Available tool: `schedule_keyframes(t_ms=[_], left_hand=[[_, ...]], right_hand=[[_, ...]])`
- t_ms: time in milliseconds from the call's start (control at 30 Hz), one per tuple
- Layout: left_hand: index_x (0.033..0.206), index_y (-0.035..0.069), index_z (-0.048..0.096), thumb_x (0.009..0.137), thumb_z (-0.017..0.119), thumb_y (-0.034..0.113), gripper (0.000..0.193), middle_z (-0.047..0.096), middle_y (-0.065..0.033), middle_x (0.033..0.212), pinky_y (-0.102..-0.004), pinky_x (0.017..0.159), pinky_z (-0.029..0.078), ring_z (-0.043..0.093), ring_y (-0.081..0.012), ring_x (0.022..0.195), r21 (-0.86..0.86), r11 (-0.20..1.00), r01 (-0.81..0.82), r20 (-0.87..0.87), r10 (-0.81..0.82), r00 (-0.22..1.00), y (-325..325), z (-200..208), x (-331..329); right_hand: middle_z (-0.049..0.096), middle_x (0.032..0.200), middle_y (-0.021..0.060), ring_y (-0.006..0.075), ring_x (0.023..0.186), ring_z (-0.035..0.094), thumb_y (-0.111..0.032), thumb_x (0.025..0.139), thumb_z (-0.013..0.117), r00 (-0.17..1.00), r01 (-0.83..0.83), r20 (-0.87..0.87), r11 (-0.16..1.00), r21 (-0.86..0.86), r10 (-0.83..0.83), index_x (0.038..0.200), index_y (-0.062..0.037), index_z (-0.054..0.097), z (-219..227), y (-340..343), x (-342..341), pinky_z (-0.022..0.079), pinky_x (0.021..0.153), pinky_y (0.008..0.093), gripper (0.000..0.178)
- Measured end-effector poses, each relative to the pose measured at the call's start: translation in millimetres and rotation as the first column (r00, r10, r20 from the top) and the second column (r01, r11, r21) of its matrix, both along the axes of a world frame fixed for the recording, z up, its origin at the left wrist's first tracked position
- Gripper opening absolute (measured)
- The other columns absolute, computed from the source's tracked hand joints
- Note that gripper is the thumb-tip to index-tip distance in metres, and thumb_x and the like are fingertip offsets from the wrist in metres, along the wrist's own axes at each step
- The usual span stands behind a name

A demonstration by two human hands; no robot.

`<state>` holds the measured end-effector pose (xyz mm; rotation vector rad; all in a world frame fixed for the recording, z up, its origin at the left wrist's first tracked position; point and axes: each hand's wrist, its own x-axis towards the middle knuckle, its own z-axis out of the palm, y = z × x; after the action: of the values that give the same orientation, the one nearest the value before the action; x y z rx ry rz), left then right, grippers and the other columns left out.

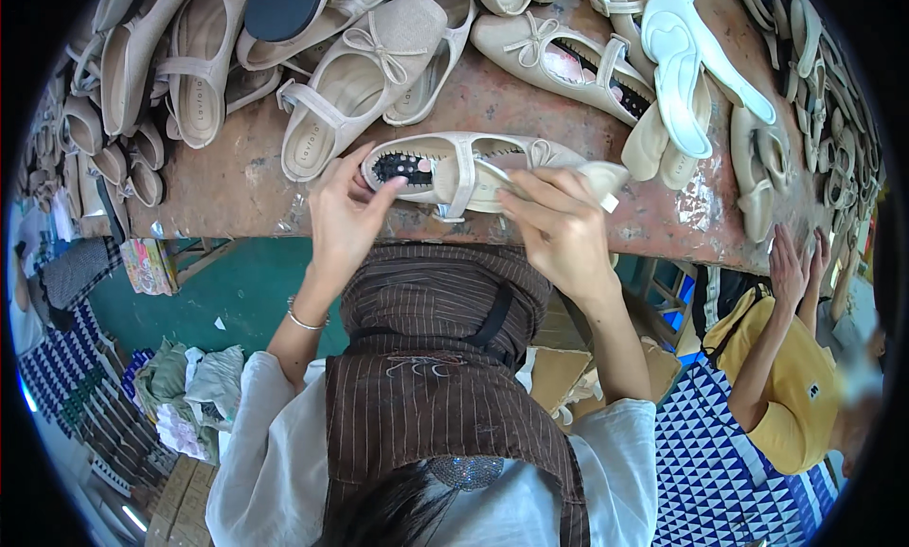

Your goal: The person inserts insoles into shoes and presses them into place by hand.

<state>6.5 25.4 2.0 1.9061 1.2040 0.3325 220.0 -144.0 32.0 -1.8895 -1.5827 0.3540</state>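
Observation:
A beige Mary Jane shoe [544,153] with a small bow lies sideways at the table's near edge, its toe to the right. My left hand [343,206] is closed around its heel, with the thumb at the opening. Inside the heel, the dark footbed shows pink and pale patches. The ankle strap [465,176] crosses the opening. My right hand [563,216] pinches a beige insole [483,193] beside the shoe's near side. One end of the insole slips under the strap area; the fingers hide its middle.
Finished-looking beige shoes [365,83] crowd the far left of the worn table [237,183]. Another shoe with an uncovered footbed [559,60] lies beyond mine. White insole-shaped pads [677,69] and loose beige insoles [649,140] rest at right. A co-worker in yellow [795,358] works at right, hands raised.

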Motion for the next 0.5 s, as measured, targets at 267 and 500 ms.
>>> schedule_keyframes(t_ms=[267,500], left_hand=[[0.136,-0.004,0.057,0.071,0.088,0.001,0.072,0.057,-0.0087,0.110,-0.0275,0.073,0.060,0.064,-0.0139,0.091,-0.222,0.975,0.001,0.259,0.058,0.964,-7,-15,-5],[0.137,-0.006,0.056,0.069,0.090,0.000,0.076,0.056,-0.0082,0.112,-0.0259,0.075,0.060,0.064,-0.0130,0.094,-0.273,0.962,0.007,0.302,0.079,0.950,-6,-19,-7]], right_hand=[[0.070,0.102,0.0135,0.0311,0.101,0.064,0.003,0.068,0.071,0.977,-0.096,-0.187,0.993,0.062,0.106,0.087,0.0016,0.074,-26,45,-18,0.051,0.091,0.0436,0.019],[0.073,0.102,0.0166,0.0329,0.099,0.068,0.006,0.072,0.071,0.949,-0.160,-0.280,0.987,-0.029,0.146,0.090,0.0015,0.076,-32,57,-21,0.054,0.090,0.0415,0.019]])
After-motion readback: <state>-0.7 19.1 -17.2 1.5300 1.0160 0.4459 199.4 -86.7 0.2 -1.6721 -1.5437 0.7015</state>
